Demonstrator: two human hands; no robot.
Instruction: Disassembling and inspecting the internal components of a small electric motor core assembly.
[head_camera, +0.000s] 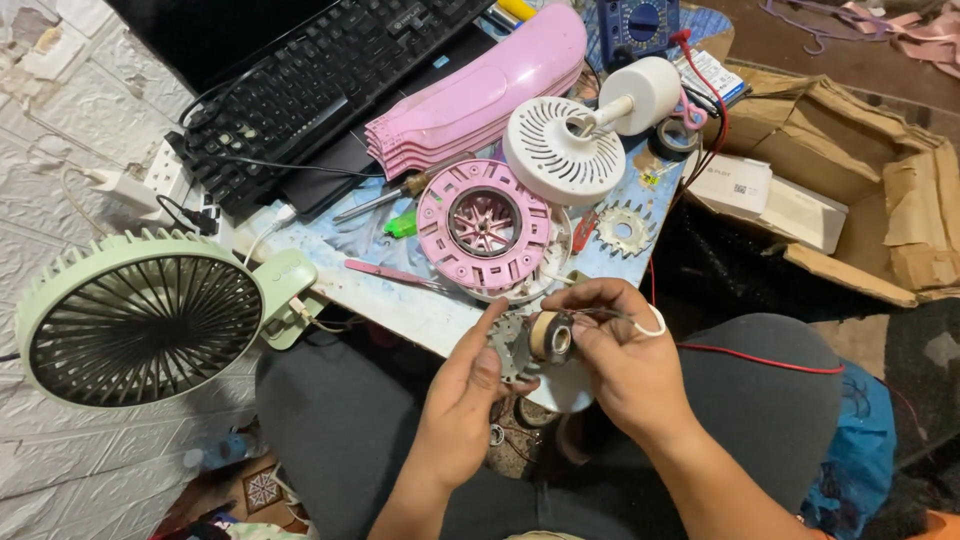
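Low in the middle of the frame, both hands work over the person's lap, just below the near edge of the counter. The right hand pinches a small roll of tape between thumb and fingers, with a thin white wire looped over its index finger. The left hand has its fingers curled, thumb and fingertips pressed to a grey toothed metal core that sits touching the roll.

Just above the hands, at the frame's centre, a round pink fan housing lies flat on the counter. A white vented fan cover with a cylindrical stem lies to its upper right, and 1 more toothed ring sits to its right. Pink fan blades are stacked at the top centre, beside a black keyboard. A screwdriver lies left of the housing. A green desk fan stands at the left, and an open cardboard box sits at the right.
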